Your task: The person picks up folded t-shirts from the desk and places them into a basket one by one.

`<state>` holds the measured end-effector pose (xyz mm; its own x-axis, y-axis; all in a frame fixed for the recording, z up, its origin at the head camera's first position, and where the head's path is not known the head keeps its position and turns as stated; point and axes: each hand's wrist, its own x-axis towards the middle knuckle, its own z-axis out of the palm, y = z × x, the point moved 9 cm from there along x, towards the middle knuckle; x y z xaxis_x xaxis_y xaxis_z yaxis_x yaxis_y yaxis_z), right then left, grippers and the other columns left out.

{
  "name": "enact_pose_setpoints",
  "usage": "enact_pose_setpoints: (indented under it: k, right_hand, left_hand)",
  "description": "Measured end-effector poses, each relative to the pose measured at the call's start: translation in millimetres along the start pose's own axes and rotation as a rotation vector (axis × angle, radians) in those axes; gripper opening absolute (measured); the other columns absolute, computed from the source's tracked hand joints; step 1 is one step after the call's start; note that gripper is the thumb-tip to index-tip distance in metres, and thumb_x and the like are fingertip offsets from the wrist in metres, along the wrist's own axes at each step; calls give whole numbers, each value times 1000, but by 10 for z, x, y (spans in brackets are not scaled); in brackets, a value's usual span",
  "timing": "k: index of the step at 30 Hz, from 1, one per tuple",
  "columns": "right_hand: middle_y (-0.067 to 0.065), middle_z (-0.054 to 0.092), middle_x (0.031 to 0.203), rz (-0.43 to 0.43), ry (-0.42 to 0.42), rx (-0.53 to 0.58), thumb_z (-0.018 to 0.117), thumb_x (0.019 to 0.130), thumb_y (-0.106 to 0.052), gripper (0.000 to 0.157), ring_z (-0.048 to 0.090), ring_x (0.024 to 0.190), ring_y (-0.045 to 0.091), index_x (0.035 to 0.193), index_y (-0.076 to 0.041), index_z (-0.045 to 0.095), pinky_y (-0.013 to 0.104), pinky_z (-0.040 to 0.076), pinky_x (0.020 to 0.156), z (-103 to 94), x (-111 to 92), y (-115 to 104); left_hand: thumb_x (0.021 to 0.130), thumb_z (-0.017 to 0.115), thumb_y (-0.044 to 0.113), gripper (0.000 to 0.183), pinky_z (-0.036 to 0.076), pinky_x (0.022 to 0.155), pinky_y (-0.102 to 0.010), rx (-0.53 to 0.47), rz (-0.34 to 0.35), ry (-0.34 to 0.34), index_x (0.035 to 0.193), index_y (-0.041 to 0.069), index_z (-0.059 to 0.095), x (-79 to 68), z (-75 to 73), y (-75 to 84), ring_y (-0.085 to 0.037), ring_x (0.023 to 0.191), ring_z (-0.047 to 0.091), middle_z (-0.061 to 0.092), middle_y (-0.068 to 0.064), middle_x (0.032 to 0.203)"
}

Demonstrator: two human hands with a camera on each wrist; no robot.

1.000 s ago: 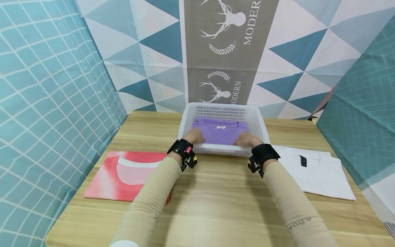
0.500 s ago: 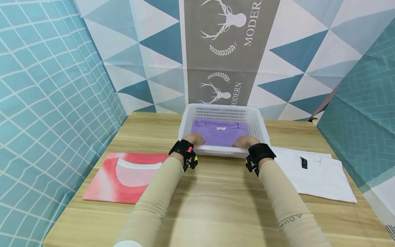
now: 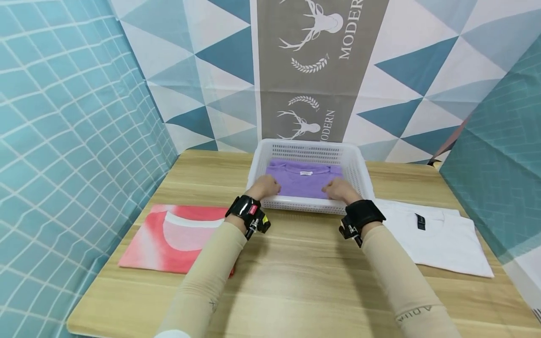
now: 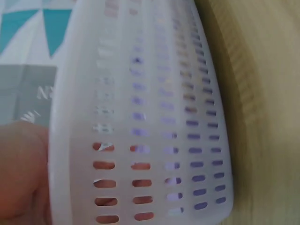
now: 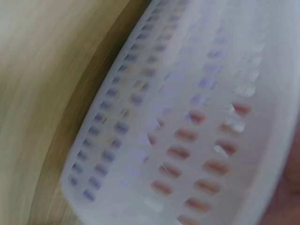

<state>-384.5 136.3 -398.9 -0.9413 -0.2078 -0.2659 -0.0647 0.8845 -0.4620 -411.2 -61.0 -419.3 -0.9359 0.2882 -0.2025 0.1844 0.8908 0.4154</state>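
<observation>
A folded purple T-shirt with a white neck label lies in the white plastic basket, close behind its front wall. My left hand reaches over the front rim and pinches the shirt near its front left corner. At the front right corner my right hand does likewise, fingers curled down. Both wrist views look along the outside of the basket wall. Parts of the fingers show reddish through its upper slots, purple cloth through lower ones. The fingertips are mostly hidden.
A folded red and pink T-shirt lies left of the basket, partly behind the left forearm. A folded white T-shirt lies to the right. All stand on a wooden table; patterned cloth hangs behind.
Both hands stay at the shirt's front corners and have risen slightly, so more of the fingers shows above the rim. The shirt and basket keep their places; the head view shifts a little.
</observation>
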Motion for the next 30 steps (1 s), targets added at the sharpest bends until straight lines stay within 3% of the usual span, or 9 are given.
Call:
enact_pose_setpoints:
  k: [1,3,5,7,10,15,22,26,30]
  right_hand:
    - [22,69,102,-7,53,25,47,97,-23,39,62,93,29,114,8,64,35,49,82,-48,-37,-20]
    - [22,71,101,-27,173,86,49,95,-20,36,64,89,29,113,7,66,32,49,77,-150,-122,-86]
    - [22,71,97,-66,311,135,51,91,-17,31,63,82,29,102,5,70,29,47,70,-243,-215,-179]
    - [22,71,94,-104,418,196,52,89,-14,28,63,79,30,98,4,71,27,46,67,-298,-322,-292]
    - [21,73,86,-171,492,270,52,87,-10,24,66,76,30,93,4,71,23,45,63,-293,-462,-466]
    - [20,73,81,-239,466,387,56,91,-10,19,68,71,26,92,2,71,21,46,62,-176,-626,-676]
    - [23,72,85,-263,418,559,59,94,-9,17,69,74,28,96,4,69,20,50,62,-47,-791,-848]
    - [27,70,87,-270,361,660,59,94,-9,19,65,65,15,98,7,68,19,51,59,74,-843,-970]
    - [29,69,86,-254,326,758,60,93,-7,19,63,62,8,98,10,67,21,55,61,223,-865,-1081]
  left_hand:
    - [97,49,19,30,47,66,-25,-54,-7,40,75,4,61,-189,-108,134,-15,68,52,58,-4,75]
    - [98,50,15,26,49,69,-26,-145,58,136,86,0,66,-406,-217,300,-17,71,58,64,-8,78]
    - [97,51,13,24,54,81,-33,-191,155,232,105,-3,67,-514,-263,387,-24,87,66,71,-14,96]
    - [97,52,11,23,53,93,-39,-249,231,296,108,-3,66,-614,-296,443,-31,101,66,70,-19,109]
    - [95,54,8,21,53,93,-42,-323,307,366,109,-4,65,-773,-338,470,-31,104,66,69,-20,110]
    - [96,54,7,21,53,93,-44,-428,323,427,110,-3,65,-1016,-409,448,-30,105,65,68,-19,112]
    - [98,53,10,24,53,95,-43,-512,290,364,117,-2,62,-1280,-356,364,-31,111,63,66,-20,118]
    - [97,54,9,23,53,94,-44,-512,246,411,116,-1,63,-1454,-356,124,-33,109,65,67,-20,116]
    - [97,55,12,25,52,95,-48,-462,140,470,118,2,63,-1677,-371,-261,-34,110,65,68,-19,117]
